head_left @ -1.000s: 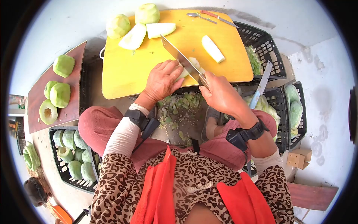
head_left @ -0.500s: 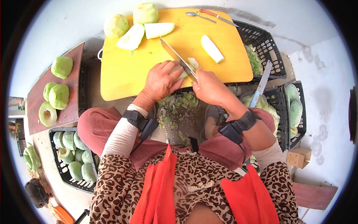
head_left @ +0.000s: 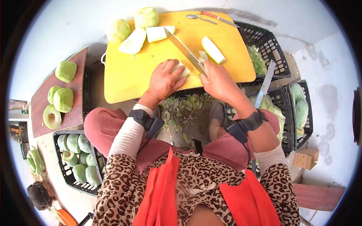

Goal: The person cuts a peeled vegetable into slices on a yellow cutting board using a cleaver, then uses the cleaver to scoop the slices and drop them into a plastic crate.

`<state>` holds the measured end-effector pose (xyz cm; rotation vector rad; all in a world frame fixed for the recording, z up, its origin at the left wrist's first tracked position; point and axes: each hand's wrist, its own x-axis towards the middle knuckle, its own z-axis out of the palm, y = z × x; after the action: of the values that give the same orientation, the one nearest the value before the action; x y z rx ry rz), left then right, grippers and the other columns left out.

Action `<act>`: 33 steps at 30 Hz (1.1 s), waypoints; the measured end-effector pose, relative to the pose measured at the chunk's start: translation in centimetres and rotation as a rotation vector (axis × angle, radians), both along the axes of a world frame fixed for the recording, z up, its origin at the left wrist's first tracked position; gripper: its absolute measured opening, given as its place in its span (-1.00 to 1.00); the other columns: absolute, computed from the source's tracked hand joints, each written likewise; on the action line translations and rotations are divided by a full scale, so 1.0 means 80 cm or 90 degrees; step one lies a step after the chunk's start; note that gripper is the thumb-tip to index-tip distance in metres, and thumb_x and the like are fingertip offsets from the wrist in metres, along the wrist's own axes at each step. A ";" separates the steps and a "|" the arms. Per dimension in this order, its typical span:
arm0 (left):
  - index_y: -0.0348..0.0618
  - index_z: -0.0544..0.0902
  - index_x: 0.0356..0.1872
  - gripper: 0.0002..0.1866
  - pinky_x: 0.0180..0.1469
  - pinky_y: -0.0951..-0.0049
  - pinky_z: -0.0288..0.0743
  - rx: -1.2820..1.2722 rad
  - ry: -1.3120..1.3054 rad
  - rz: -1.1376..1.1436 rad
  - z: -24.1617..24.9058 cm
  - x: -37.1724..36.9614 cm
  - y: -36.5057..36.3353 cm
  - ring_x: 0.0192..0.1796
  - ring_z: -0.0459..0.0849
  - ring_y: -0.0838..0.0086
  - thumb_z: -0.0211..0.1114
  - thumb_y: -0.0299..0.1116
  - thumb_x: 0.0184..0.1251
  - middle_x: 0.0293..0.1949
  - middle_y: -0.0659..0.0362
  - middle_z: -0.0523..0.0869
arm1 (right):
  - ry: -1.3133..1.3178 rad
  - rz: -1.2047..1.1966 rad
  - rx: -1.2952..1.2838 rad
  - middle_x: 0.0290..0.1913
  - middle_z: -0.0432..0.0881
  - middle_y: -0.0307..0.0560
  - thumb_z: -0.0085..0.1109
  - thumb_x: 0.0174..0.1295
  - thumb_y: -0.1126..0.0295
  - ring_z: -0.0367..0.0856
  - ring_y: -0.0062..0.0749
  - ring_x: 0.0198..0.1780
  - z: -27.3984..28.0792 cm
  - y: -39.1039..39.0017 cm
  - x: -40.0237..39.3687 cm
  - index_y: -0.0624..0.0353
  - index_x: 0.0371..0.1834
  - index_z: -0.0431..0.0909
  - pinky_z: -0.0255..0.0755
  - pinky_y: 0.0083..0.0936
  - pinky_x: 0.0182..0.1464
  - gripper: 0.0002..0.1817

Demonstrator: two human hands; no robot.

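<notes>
Slicing looks to be the step in hand, judging by the cut bits [head_left: 203, 55] lying just past the blade. Left hand [head_left: 163, 80] rests palm down, fingers bent and narrowly spaced over a pale piece [head_left: 182, 71], holding it to the yellow tabletop [head_left: 132, 75] close by the near edge, roughly midway along. Right hand [head_left: 218, 80] is wrapped round the grip of a large knife [head_left: 184, 51]; its blade slants toward the far-left corner, between the pale piece and the cut bits, with a small gap showing on the piece's side. Whether the cutting edge touches the tabletop, cannot tell. Tip overlaps a short wedge [head_left: 155, 34] in view; contact uncertain. My reading: the next move calls for setting the blade over the piece's right end, left fingertips tucked behind the line of cut. Other stock: a broad wedge [head_left: 132, 41] and two peeled fruits [head_left: 118, 31] toward the far-left corner; a long wedge [head_left: 213, 50] nearer the right edge. Spoon [head_left: 193, 16] and small knife [head_left: 219, 19] lie along the far edge, by the right corner. Writing: none legible on either knife, on the black crate [head_left: 272, 44] beyond the right edge, on the cardboard box [head_left: 306, 159], or on the dark wrist device [head_left: 238, 132]; any maker's marks too small or absent.
</notes>
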<state>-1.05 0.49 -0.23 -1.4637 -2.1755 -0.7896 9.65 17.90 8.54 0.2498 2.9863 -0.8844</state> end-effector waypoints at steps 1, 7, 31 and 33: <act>-0.13 0.62 -0.12 -0.62 -0.02 0.21 0.52 0.007 0.000 0.005 0.000 0.001 0.002 -0.03 0.60 0.15 0.44 -0.31 -0.03 -0.08 0.07 0.60 | 0.003 0.013 -0.002 -0.38 0.55 0.40 0.11 0.23 0.42 0.55 0.33 -0.25 0.006 -0.004 0.005 0.40 -0.20 0.38 0.39 -0.02 -0.23 -0.76; -0.16 0.60 -0.16 -0.63 -0.02 0.20 0.54 0.011 0.010 0.004 0.002 0.001 0.003 -0.04 0.61 0.12 0.45 -0.33 -0.04 -0.08 0.06 0.61 | -0.021 0.054 -0.013 -0.42 0.52 0.40 0.08 0.22 0.42 0.53 0.35 -0.26 0.011 -0.004 0.029 0.38 -0.28 0.33 0.37 -0.02 -0.25 -0.79; -0.11 0.62 -0.13 -0.62 -0.03 0.23 0.53 0.021 -0.025 -0.009 0.002 -0.004 0.000 -0.06 0.62 0.18 0.42 -0.34 -0.06 -0.06 0.11 0.62 | -0.105 0.093 0.028 -0.48 0.57 0.37 0.05 0.20 0.50 0.60 0.28 -0.33 0.022 -0.013 0.028 0.50 -0.30 0.37 0.47 -0.01 -0.29 -0.80; -0.10 0.63 -0.14 -0.63 -0.03 0.24 0.53 0.016 -0.032 -0.007 0.001 -0.003 0.001 -0.05 0.61 0.20 0.41 -0.33 -0.05 -0.06 0.11 0.61 | -0.116 0.087 0.055 -0.47 0.58 0.37 0.05 0.20 0.50 0.60 0.29 -0.30 0.008 -0.014 0.015 0.50 -0.29 0.38 0.48 -0.02 -0.27 -0.80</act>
<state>-1.30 0.59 -0.17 -1.4604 -2.1868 -0.8636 10.85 16.78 9.17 0.1194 2.8360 -0.6804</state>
